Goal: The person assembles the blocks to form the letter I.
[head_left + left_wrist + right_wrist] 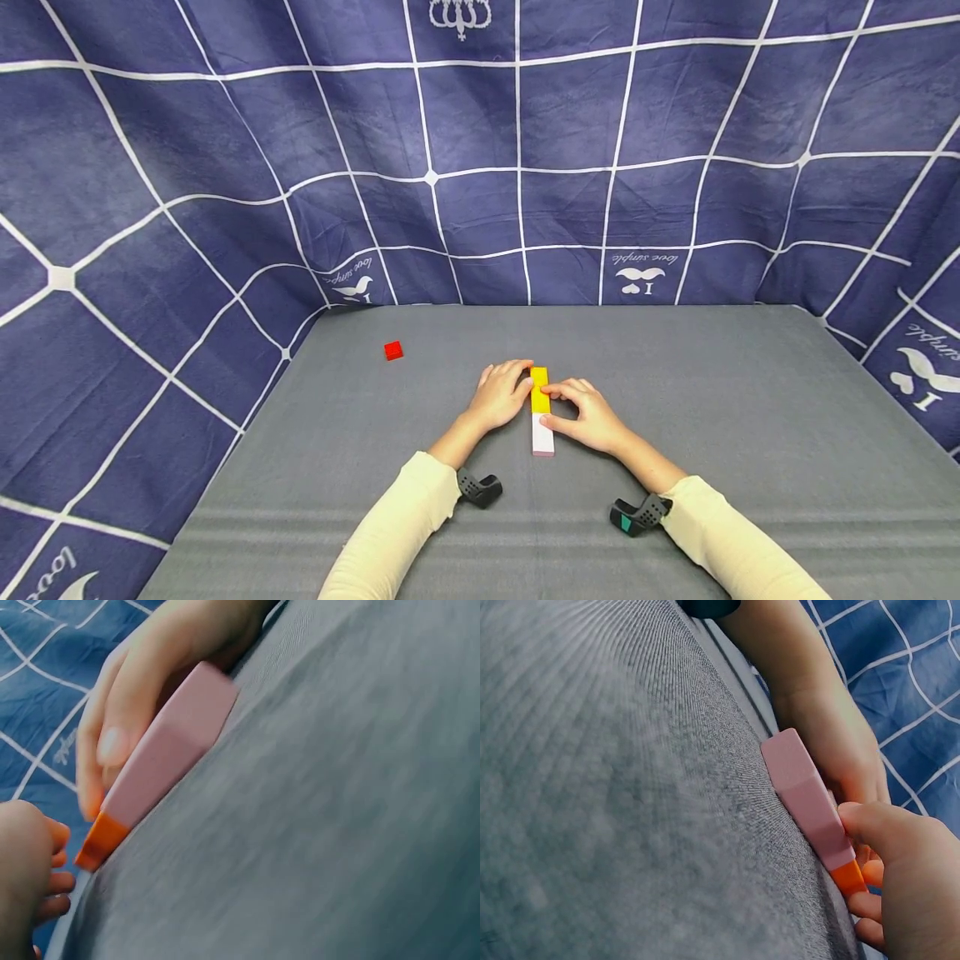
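Observation:
Two blocks lie end to end on the grey surface: a yellow block point(539, 400) at the far end, orange-looking in the wrist views, and a pale pink block point(806, 799) nearer, whose top looks white in the head view. My left hand point(498, 398) touches the yellow block's left side with thumb and index finger, the index at its far corner. From the right, the thumb of my right hand point(589, 418) rests on the pink block while its index finger touches the yellow one. The left fingertips are partly hidden in the right wrist view.
A small red block point(393, 351) sits apart at the back left of the grey-covered table point(420, 392). Blue curtains with white grid lines point(480, 208) rise behind and at both sides. A dark wrist device point(480, 488) is on the left wrist, another point(640, 515) on the right.

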`<state>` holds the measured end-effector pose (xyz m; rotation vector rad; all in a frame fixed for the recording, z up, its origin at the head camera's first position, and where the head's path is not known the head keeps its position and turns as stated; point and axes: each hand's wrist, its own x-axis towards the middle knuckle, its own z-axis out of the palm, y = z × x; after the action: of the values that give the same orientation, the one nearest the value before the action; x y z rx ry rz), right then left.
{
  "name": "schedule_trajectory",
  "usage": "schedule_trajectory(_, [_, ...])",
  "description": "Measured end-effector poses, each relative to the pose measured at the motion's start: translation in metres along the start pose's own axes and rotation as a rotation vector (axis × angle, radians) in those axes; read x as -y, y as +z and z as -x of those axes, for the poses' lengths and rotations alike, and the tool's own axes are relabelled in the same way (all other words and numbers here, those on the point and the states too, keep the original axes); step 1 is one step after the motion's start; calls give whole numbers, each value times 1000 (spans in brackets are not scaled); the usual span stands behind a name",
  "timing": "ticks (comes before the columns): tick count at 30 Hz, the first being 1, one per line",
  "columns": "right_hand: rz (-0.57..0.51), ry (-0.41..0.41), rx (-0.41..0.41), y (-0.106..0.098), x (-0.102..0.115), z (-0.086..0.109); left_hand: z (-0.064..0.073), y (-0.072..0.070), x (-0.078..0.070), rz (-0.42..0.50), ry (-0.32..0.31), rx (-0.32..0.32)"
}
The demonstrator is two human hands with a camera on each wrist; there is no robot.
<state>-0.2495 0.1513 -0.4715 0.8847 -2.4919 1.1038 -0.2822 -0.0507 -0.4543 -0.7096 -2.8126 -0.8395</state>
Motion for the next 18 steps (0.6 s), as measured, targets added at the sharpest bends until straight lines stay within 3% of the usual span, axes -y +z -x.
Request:
schedule_trajectory(7, [-15, -3, -8, 0, 0, 0, -7, -25, 32, 42, -54, -155])
schedule_trajectory(18, [-10, 3, -1, -1, 0, 1, 2, -61, 87, -40, -175, -234])
